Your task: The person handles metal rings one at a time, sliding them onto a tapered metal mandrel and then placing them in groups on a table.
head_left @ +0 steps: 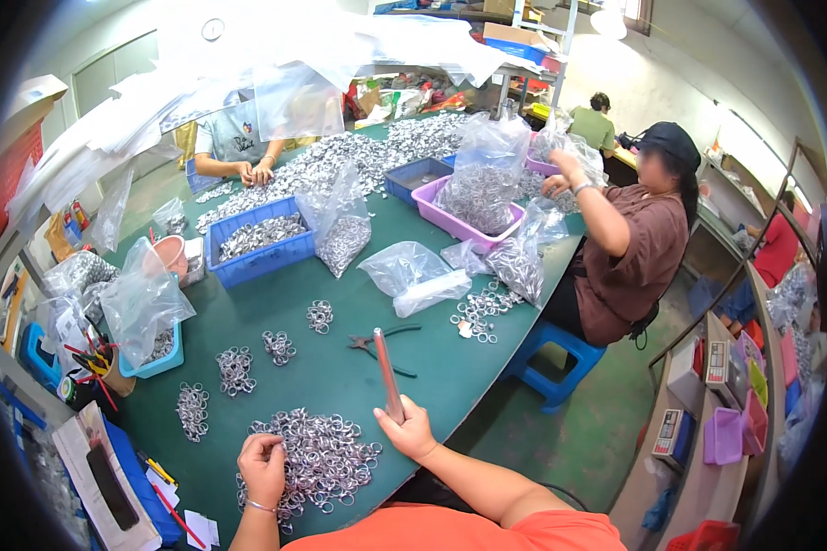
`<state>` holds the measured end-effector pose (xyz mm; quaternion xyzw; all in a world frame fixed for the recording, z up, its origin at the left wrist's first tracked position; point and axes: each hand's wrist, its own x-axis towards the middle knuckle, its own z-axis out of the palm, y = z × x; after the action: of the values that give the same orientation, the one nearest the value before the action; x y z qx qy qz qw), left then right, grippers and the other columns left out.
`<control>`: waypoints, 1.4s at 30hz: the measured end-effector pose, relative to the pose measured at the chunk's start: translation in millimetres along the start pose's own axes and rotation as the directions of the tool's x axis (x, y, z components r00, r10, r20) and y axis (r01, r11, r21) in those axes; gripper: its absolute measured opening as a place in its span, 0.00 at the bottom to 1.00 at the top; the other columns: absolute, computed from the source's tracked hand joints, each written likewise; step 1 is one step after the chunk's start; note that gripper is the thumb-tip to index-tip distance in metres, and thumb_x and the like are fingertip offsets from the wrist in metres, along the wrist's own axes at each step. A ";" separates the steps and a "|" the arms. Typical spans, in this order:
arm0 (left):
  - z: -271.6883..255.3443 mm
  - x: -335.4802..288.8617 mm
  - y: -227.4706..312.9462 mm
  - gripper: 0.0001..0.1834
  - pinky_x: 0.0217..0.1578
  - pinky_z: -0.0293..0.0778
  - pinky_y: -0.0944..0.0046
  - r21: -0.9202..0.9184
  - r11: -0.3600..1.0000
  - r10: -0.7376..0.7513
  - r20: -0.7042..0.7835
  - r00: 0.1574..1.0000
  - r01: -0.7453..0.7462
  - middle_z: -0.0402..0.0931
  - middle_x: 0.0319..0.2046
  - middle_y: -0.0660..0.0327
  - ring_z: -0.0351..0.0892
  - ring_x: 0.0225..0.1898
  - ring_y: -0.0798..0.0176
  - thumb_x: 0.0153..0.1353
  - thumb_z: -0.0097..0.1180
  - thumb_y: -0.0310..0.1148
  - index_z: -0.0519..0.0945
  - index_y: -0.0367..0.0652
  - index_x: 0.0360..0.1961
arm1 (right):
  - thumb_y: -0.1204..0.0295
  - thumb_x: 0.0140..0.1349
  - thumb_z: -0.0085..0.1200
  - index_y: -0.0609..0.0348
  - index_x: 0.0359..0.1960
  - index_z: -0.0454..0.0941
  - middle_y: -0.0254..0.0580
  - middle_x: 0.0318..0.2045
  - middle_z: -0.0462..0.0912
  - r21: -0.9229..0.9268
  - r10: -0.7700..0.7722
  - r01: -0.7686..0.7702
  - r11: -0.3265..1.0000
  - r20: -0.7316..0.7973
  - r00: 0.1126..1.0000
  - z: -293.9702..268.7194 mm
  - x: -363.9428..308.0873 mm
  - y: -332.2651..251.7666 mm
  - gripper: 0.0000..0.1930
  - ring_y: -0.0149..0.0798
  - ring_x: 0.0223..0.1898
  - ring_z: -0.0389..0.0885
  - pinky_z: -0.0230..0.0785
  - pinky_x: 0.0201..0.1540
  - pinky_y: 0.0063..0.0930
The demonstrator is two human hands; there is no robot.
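Note:
My right hand [407, 430] is closed around the lower part of a reddish metal ring mandrel [389, 376], which points up and away from me. My left hand [262, 466] rests at the left side of a large pile of silver rings [326, 455], fingers curled together. What those fingers hold, if anything, is too small to make out. Past the big pile lie smaller heaps of rings [235, 370] on the green table. Pliers [381, 349] with dark handles lie just beyond the mandrel, their handles spread.
A blue crate [257, 241] of metal parts, a purple basket [473, 225] and clear bags [413, 275] stand farther off. At left are a turquoise bin [161, 358] and a pen holder [118, 376]. One co-worker [634, 230] sits at right; another's hands [259, 173] work across the table.

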<state>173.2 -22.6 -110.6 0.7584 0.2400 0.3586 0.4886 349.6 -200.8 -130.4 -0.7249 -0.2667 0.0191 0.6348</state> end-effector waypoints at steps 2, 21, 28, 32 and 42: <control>-1.0 -1.2 -0.8 0.04 0.24 0.69 0.74 0.007 1.000 -0.005 0.002 1.000 0.005 0.70 0.31 0.61 0.72 0.23 0.72 0.51 0.49 0.15 0.75 0.31 0.27 | 0.67 0.53 0.58 0.59 0.22 0.67 0.37 0.12 0.65 -0.005 -0.006 0.006 1.000 0.001 1.000 0.0 -1.0 -1.6 0.13 0.28 0.15 0.62 0.61 0.20 0.27; 1.6 1.6 -7.1 0.03 0.26 0.68 0.75 0.062 0.997 0.054 -0.029 0.998 -0.052 0.70 0.26 0.64 0.71 0.24 0.74 0.50 0.51 0.16 0.76 0.33 0.26 | 0.64 0.55 0.56 0.60 0.22 0.65 0.44 0.13 0.64 0.012 -0.053 0.052 0.999 0.025 0.998 1.0 0.0 1.9 0.15 0.38 0.15 0.62 0.61 0.21 0.30; 0.2 2.0 -10.8 0.04 0.26 0.68 0.75 0.039 0.998 0.049 -0.012 0.999 -0.048 0.70 0.26 0.64 0.71 0.23 0.74 0.50 0.50 0.16 0.76 0.33 0.27 | 0.64 0.54 0.56 0.60 0.23 0.65 0.47 0.14 0.67 -0.055 -0.062 0.062 0.997 0.011 0.998 0.0 -1.7 0.0 0.15 0.46 0.16 0.67 0.63 0.22 0.34; -1.0 0.9 -13.1 0.04 0.24 0.69 0.74 -0.051 0.999 -0.001 -0.027 1.000 -0.001 0.70 0.26 0.62 0.72 0.22 0.71 0.48 0.51 0.16 0.76 0.33 0.25 | 0.64 0.54 0.56 0.60 0.24 0.66 0.48 0.14 0.68 -0.097 -0.092 0.092 0.991 0.004 0.996 5.0 -2.3 5.2 0.14 0.49 0.16 0.67 0.63 0.22 0.35; -0.2 3.1 -7.6 0.02 0.24 0.67 0.73 -0.017 1.000 0.025 -0.023 0.999 -0.026 0.71 0.25 0.62 0.71 0.21 0.71 0.49 0.53 0.18 0.77 0.34 0.25 | 0.66 0.54 0.54 0.59 0.29 0.67 0.51 0.17 0.72 -0.230 -0.133 0.128 0.965 -0.007 0.991 9.5 -0.2 2.9 0.11 0.54 0.21 0.75 0.67 0.25 0.38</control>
<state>174.9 -17.2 -116.6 0.7530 0.2328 0.3756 0.4876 347.0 -192.4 -135.1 -0.7741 -0.3073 -0.0617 0.5499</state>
